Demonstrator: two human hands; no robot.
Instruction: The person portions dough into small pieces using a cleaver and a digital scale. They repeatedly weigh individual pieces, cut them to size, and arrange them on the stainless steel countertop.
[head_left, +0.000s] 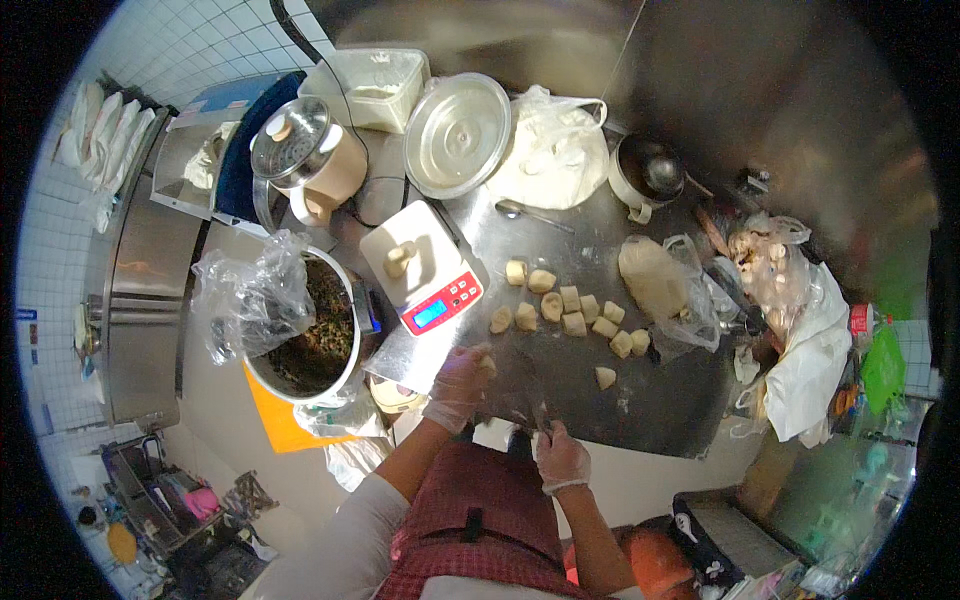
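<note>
My left hand (456, 386), in a clear plastic glove, holds a piece of pale dough (487, 364) just over the near edge of the steel worktop. Also gloved, my right hand (562, 459) grips the handle of a knife (541, 417) whose blade looks blurred against the dark steel. Beyond both hands lie several cut dough pieces (574, 324), with one piece (605, 377) apart from the group. To the left, a red and white digital kitchen scale (442, 300) carries dough (400, 259) on its platform.
Left of the scale stands a pot of dark chopped filling (319, 330), partly covered by a plastic bag (259, 300). A bagged dough mass (652, 277) rests at right. Behind are an electric pot (319, 165), a metal basin (457, 139), a flour bag (559, 154) and a spoon (532, 216).
</note>
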